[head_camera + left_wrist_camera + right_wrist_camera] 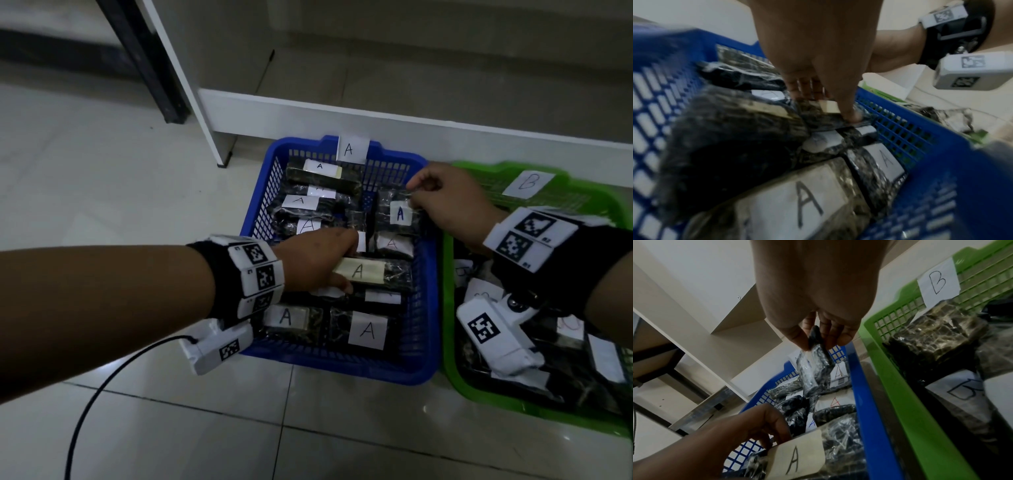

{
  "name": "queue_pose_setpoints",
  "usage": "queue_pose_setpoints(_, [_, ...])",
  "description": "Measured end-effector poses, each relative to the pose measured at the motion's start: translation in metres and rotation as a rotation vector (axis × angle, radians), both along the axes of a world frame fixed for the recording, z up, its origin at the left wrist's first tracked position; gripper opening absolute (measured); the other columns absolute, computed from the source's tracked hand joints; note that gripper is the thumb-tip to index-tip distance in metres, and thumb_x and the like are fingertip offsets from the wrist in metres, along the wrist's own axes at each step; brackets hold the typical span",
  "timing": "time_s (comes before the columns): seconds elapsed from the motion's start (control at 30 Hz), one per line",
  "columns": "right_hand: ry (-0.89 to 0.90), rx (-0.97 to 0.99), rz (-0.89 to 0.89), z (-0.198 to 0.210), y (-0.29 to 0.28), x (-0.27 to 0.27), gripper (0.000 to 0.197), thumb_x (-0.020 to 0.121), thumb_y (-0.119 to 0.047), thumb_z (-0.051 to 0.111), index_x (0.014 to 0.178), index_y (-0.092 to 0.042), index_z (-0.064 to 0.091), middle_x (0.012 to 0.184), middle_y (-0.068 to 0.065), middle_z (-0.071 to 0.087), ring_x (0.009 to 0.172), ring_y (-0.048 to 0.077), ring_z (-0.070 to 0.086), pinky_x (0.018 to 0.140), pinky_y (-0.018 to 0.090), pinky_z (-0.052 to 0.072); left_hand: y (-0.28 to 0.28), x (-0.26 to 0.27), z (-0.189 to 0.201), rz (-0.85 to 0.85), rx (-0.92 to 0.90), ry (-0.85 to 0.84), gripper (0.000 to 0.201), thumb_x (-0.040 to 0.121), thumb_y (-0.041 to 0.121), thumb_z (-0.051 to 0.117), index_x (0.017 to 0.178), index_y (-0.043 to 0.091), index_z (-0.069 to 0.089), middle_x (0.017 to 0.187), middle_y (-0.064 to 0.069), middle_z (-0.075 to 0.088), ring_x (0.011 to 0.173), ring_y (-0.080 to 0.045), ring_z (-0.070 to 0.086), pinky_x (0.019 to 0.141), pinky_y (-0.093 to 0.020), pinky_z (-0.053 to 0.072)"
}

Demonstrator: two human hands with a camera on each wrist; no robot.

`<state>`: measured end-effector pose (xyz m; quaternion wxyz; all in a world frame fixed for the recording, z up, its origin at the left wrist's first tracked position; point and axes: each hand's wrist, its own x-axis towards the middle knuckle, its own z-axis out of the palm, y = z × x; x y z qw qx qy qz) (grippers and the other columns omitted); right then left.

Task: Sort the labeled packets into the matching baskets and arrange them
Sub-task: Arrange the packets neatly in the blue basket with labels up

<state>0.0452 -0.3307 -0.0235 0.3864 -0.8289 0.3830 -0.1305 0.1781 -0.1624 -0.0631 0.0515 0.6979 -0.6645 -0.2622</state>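
The blue basket (424,342) carries an "A" tag (352,149) on its far rim and holds several dark wrapped packets with A labels. My left hand (329,260) grips a packet with a cream A label (359,272) in the basket's middle, thumb on its near edge and fingers over its far edge. In the left wrist view that hand (830,104) presses onto the packet (818,120). My right hand (414,195) pinches the top edge of a packet with a blue A (399,214) at the basket's far right. In the right wrist view that packet (813,369) hangs tilted from the fingertips (801,339).
The green basket (452,359) with a "B" tag (527,183) stands against the blue one's right side and holds B-labelled packets (937,337). A white shelf unit (308,109) runs behind both baskets. A black cable (89,411) crosses the tiled floor at lower left.
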Motion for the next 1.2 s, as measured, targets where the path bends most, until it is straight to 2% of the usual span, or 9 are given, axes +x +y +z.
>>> queue_pose_setpoints(0.13, [-0.061, -0.047, -0.124, 0.003, -0.006, 0.001, 0.013, 0.081, -0.003, 0.057, 0.089, -0.013, 0.062, 0.074, -0.001, 0.057, 0.067, 0.011, 0.052, 0.065, 0.024, 0.042, -0.002, 0.019, 0.014, 0.150, -0.152, 0.044, 0.032, 0.088, 0.043, 0.058, 0.106, 0.018, 0.048, 0.104, 0.002, 0.055, 0.092, -0.014, 0.053, 0.078, -0.028, 0.047])
queue_pose_setpoints(0.27, [-0.110, -0.091, -0.270, 0.005, -0.014, -0.001, 0.017, 0.083, -0.005, 0.051, 0.095, -0.011, 0.061, 0.091, 0.006, 0.062, 0.081, 0.021, 0.057, 0.071, 0.031, 0.047, -0.022, 0.066, 0.021, 0.270, -0.337, -0.154, 0.024, 0.091, 0.023, 0.056, 0.112, 0.012, 0.053, 0.113, -0.007, 0.053, 0.102, -0.022, 0.052, 0.090, -0.034, 0.044])
queue_pose_setpoints(0.4, [-0.075, -0.078, -0.258, -0.001, -0.012, -0.003, 0.015, 0.084, -0.004, 0.051, 0.093, -0.013, 0.059, 0.089, 0.004, 0.061, 0.083, 0.025, 0.059, 0.074, 0.037, 0.050, -0.049, 0.100, 0.030, 0.301, -0.191, -0.301, 0.037, 0.095, 0.025, 0.047, 0.130, 0.014, 0.051, 0.126, -0.013, 0.051, 0.114, -0.030, 0.051, 0.092, -0.037, 0.042])
queue_pose_setpoints(0.53, [-0.046, -0.059, -0.215, -0.009, -0.008, -0.006, 0.017, 0.088, -0.001, 0.051, 0.102, -0.007, 0.058, 0.092, 0.004, 0.056, 0.080, 0.019, 0.053, 0.060, 0.026, 0.044, -0.064, 0.105, 0.021, 0.262, 0.056, -0.418, 0.039, 0.095, 0.031, 0.044, 0.130, 0.014, 0.048, 0.128, -0.017, 0.049, 0.114, -0.035, 0.051, 0.095, -0.041, 0.042])
queue_pose_setpoints(0.6, [-0.016, -0.034, -0.209, -0.013, -0.009, -0.008, 0.016, 0.090, -0.004, 0.053, 0.105, -0.007, 0.057, 0.097, 0.004, 0.054, 0.085, 0.018, 0.050, 0.066, 0.025, 0.040, -0.066, 0.100, 0.011, 0.300, 0.089, -0.459, 0.041, 0.094, 0.029, 0.047, 0.132, 0.016, 0.044, 0.129, -0.018, 0.045, 0.113, -0.037, 0.051, 0.098, -0.046, 0.043])
queue_pose_setpoints(0.7, [0.004, -0.016, -0.218, -0.018, -0.015, -0.012, 0.016, 0.091, -0.009, 0.055, 0.107, -0.008, 0.057, 0.101, 0.003, 0.054, 0.091, 0.017, 0.049, 0.077, 0.025, 0.037, -0.071, 0.093, 0.005, 0.341, 0.080, -0.353, 0.047, 0.089, 0.018, 0.055, 0.133, 0.014, 0.040, 0.129, -0.017, 0.041, 0.105, -0.035, 0.057, 0.092, -0.049, 0.048])
queue_pose_setpoints(0.87, [0.009, 0.001, -0.213, -0.020, -0.019, -0.013, 0.016, 0.092, -0.012, 0.056, 0.107, -0.009, 0.058, 0.100, 0.002, 0.054, 0.089, 0.015, 0.050, 0.075, 0.023, 0.036, -0.078, 0.090, 0.009, 0.298, 0.009, -0.207, 0.049, 0.083, 0.015, 0.067, 0.130, 0.014, 0.051, 0.127, -0.013, 0.044, 0.112, -0.031, 0.052, 0.100, -0.040, 0.042])
queue_pose_setpoints(1.1, [-0.044, 0.000, -0.249, -0.021, -0.020, -0.008, 0.015, 0.088, -0.009, 0.059, 0.103, -0.011, 0.061, 0.100, 0.002, 0.059, 0.090, 0.017, 0.054, 0.077, 0.024, 0.039, -0.075, 0.097, 0.024, 0.289, -0.076, -0.210, 0.041, 0.086, 0.022, 0.063, 0.126, 0.018, 0.053, 0.121, -0.012, 0.051, 0.110, -0.028, 0.053, 0.095, -0.035, 0.041])
queue_pose_setpoints(1.2, [-0.118, 0.060, -0.217, -0.016, -0.024, 0.007, 0.013, 0.085, -0.005, 0.062, 0.095, -0.013, 0.061, 0.097, 0.005, 0.062, 0.091, 0.021, 0.059, 0.082, 0.032, 0.048, -0.069, 0.114, 0.046, 0.306, -0.116, -0.214, 0.041, 0.086, 0.024, 0.063, 0.125, 0.018, 0.051, 0.120, -0.010, 0.053, 0.110, -0.027, 0.052, 0.096, -0.038, 0.043])
